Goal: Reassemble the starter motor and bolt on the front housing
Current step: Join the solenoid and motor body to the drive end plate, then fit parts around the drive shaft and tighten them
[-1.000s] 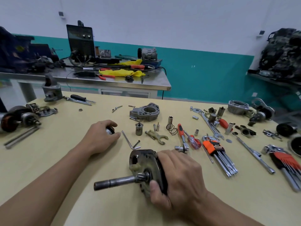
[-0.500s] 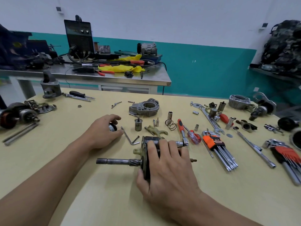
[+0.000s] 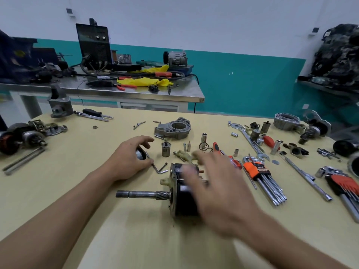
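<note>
The starter motor body [image 3: 181,193] lies on its side on the yellow table [image 3: 81,158], its geared shaft [image 3: 141,194] pointing left. Just above and right of it hovers my right hand [image 3: 217,193], blurred, with fingers spread and nothing in them. My left hand [image 3: 129,158] curls around a small round dark and silver part [image 3: 140,153] on the table, left of a bent hex key [image 3: 158,168]. The grey front housing [image 3: 173,128] sits farther back at mid table. A small steel cylinder [image 3: 166,149] stands between them.
Hex key sets [image 3: 264,177] [image 3: 344,188], a red screwdriver [image 3: 218,149], a spring [image 3: 205,146], sockets, wrenches and an extension bar [image 3: 305,176] cover the right side. Another armature [image 3: 17,137] and long bolts [image 3: 23,161] lie left. A steel bench [image 3: 136,92] stands behind.
My right hand has let go of the motor body and lifted off to the right, fingers spreading. The motor now lies flat with its shaft level. My left hand stays on the small part.
</note>
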Demonstrator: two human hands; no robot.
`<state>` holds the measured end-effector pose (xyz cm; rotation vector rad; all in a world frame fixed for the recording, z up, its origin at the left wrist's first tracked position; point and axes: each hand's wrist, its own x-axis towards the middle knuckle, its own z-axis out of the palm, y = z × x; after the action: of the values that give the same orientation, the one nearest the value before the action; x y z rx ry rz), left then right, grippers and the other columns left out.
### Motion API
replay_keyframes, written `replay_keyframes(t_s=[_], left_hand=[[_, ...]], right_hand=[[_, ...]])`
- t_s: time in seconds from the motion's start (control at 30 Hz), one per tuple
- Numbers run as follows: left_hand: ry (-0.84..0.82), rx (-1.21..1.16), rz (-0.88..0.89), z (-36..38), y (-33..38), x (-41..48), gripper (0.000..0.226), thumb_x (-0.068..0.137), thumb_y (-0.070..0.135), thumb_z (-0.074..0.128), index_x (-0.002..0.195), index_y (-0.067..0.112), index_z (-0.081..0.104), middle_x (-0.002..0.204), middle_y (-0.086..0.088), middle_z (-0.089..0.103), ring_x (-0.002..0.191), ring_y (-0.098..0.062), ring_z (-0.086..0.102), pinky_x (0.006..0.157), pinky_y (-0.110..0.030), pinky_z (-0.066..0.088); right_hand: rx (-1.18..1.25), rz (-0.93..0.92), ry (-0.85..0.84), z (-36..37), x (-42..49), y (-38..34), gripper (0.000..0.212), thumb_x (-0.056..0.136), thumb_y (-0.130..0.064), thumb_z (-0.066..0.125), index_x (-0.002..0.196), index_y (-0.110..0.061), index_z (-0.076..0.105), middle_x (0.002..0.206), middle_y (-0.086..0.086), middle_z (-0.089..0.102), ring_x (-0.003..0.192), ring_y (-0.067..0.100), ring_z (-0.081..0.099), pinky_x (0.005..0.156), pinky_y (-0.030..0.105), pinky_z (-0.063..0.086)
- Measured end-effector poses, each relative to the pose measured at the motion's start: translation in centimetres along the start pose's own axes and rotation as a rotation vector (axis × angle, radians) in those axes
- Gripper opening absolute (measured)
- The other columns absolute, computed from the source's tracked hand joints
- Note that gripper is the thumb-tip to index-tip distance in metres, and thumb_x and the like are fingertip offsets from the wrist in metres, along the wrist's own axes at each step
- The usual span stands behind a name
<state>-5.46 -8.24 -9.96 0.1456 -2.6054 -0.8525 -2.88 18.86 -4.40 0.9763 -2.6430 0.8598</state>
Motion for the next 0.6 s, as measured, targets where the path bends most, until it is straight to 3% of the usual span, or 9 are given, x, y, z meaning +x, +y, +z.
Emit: replay_keyframes(t_s=[0.07,0.13,0.23,0.3,0.4,0.5,0.6], left_hand=[[-0.007,0.007,0.013,0.1,0.2,0.0,0.057,0.08,0.023,0.082,0.129,0.033,0.057,0.114,0.01,0.063,0.095,-0.003,0.059,0.085,-0.018,0.039],[-0.008,0.001,0.012,0.2,0.6,0.2,0.057,0.08,0.023,0.082,0.131,0.032,0.057,0.115,0.01,0.063,0.095,-0.005,0.059,0.085,-0.017,0.038],[0.013,-0.025,-0.003,0.3,0.8,0.2,0.057,0.082,0.028,0.081,0.133,0.028,0.056,0.115,0.009,0.062,0.099,-0.011,0.058,0.088,-0.019,0.038],[0.043,-0.031,0.004,0.7,0.9,0.2,0.057,0.083,0.03,0.08,0.134,0.027,0.056,0.114,0.01,0.062,0.098,-0.01,0.057,0.088,-0.018,0.038],[0.084,-0.024,0.021,1.0,0.9,0.7,0.06,0.083,0.03,0.08,0.137,0.027,0.054,0.115,0.01,0.061,0.088,0.0,0.055,0.078,-0.007,0.035],[0.064,-0.003,0.01,1.2,0.7,1.4,0.061,0.083,0.031,0.081,0.137,0.028,0.054,0.116,0.012,0.06,0.085,0.005,0.053,0.073,-0.005,0.035],[0.016,0.006,-0.006,1.2,0.5,2.1,0.061,0.08,0.033,0.083,0.135,0.026,0.058,0.115,0.013,0.062,0.086,0.006,0.055,0.072,-0.003,0.036]], right_hand=[[0.247,0.086,0.071,-2.3,3.8,1.3,0.053,0.085,-0.08,0.023,0.087,-0.042,0.06,0.082,-0.023,0.06,0.077,-0.006,0.054,0.072,0.02,0.041],[0.2,0.147,0.047,-3.8,7.9,2.9,0.034,0.093,-0.057,0.046,0.085,-0.029,0.065,0.082,-0.016,0.066,0.067,-0.002,0.059,0.06,0.022,0.04],[0.047,0.138,-0.207,-2.3,11.6,4.4,0.021,0.093,-0.038,0.062,0.097,-0.02,0.073,0.093,-0.004,0.071,0.078,0.009,0.065,0.067,0.028,0.051],[0.013,0.08,-0.315,-0.5,12.8,4.5,0.016,0.091,-0.034,0.067,0.095,-0.021,0.074,0.09,-0.006,0.071,0.077,0.011,0.065,0.064,0.024,0.049],[-0.08,0.021,-0.364,1.3,13.8,4.4,0.027,0.089,-0.031,0.069,0.111,-0.015,0.072,0.105,-0.002,0.07,0.082,0.012,0.063,0.066,0.021,0.046],[-0.15,0.028,-0.378,2.4,13.8,4.9,0.037,0.09,-0.033,0.069,0.119,-0.011,0.068,0.116,0.003,0.069,0.099,0.019,0.063,0.088,0.032,0.052],[-0.161,0.05,-0.438,2.8,13.7,5.6,0.039,0.089,-0.033,0.069,0.121,-0.01,0.068,0.117,0.004,0.069,0.101,0.022,0.064,0.093,0.038,0.053]])
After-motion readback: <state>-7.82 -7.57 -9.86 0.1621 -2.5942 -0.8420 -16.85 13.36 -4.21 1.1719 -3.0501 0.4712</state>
